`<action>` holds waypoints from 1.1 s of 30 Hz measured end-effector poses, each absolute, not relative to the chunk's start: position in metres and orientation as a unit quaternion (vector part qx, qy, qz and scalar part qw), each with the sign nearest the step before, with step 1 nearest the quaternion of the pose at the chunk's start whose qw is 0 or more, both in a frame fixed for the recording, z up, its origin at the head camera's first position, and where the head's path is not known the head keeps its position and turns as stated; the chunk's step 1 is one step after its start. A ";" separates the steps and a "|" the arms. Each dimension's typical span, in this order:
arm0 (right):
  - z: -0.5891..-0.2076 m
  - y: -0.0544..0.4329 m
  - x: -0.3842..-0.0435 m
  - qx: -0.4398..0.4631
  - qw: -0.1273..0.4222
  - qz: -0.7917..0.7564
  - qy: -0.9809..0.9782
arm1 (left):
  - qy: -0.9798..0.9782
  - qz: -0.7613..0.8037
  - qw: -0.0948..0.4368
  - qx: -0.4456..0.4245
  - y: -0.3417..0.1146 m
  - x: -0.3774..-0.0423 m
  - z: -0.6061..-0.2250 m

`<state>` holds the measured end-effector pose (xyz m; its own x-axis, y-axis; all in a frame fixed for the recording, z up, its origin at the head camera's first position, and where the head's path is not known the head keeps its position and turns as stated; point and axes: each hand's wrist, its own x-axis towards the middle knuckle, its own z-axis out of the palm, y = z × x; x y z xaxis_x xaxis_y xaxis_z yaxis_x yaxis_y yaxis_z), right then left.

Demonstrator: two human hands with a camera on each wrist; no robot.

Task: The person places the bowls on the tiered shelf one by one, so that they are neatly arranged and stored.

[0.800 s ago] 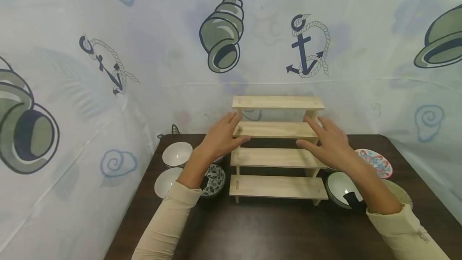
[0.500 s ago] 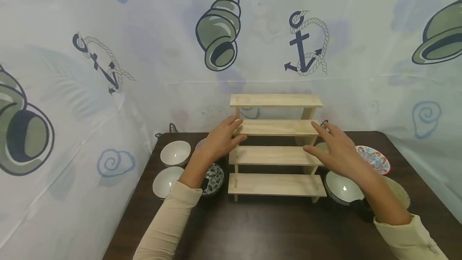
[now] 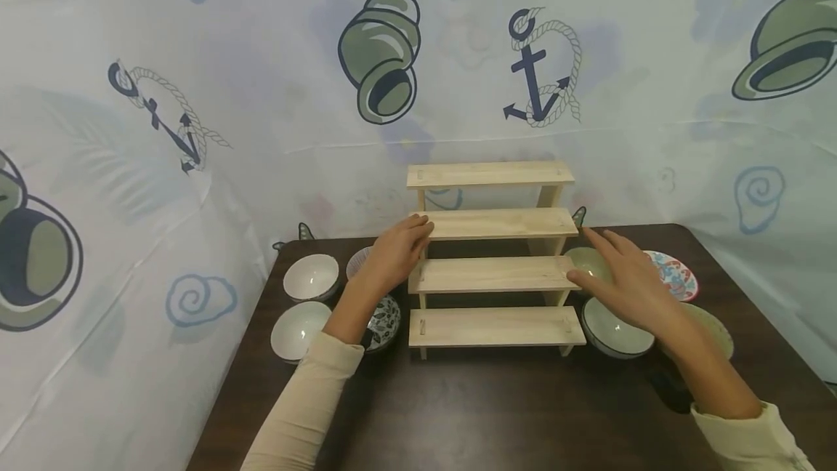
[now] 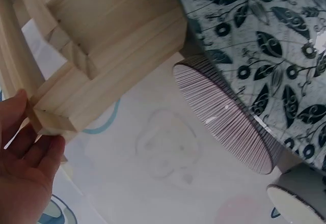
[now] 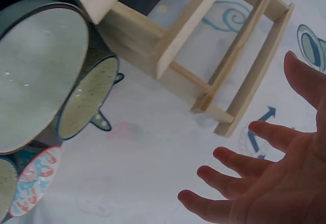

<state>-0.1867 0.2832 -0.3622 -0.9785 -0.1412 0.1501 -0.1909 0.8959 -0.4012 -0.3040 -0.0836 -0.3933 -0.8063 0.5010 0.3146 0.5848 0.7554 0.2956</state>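
Observation:
A pale wooden stand [image 3: 493, 327] with several stepped shelves stands on the dark table. My left hand [image 3: 394, 254] is at the left end of its second shelf from the top. In the left wrist view, the thumb and fingers [image 4: 45, 155] of that hand pinch a wooden end of the stand. My right hand [image 3: 631, 283] hovers apart from the stand's right side, above the bowls there. Its fingers [image 5: 239, 163] are spread and hold nothing in the right wrist view.
Left of the stand are two white bowls [image 3: 311, 278], a dark-patterned bowl [image 3: 384, 322] and a striped bowl [image 4: 224, 117]. On the right are a white bowl [image 3: 615, 329], a greenish bowl [image 3: 585, 260], a speckled dish [image 3: 713, 329] and a red-rimmed patterned plate [image 3: 676, 276]. A printed cloth hangs behind.
My right hand has moved rightward, away from the stand's right side. My left hand has come in onto the shelf's left end, its fingers closing. The head view has shifted slightly.

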 end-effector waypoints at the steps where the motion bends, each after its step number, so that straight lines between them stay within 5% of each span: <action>1: -0.364 0.285 -0.186 0.083 0.060 0.214 -0.971 | -0.930 -0.198 0.111 -0.290 -0.084 -0.304 -0.394; 33: -0.415 0.365 -0.154 -0.003 0.035 0.211 -0.977 | -0.909 -0.284 0.162 -0.258 -0.074 -0.305 -0.410</action>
<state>-0.1543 0.3646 -0.4155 -0.9975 0.0199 0.0679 -0.0099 0.9107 -0.4130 -0.3051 -0.0736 -0.4102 -0.8146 0.3762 0.4415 0.5607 0.7054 0.4336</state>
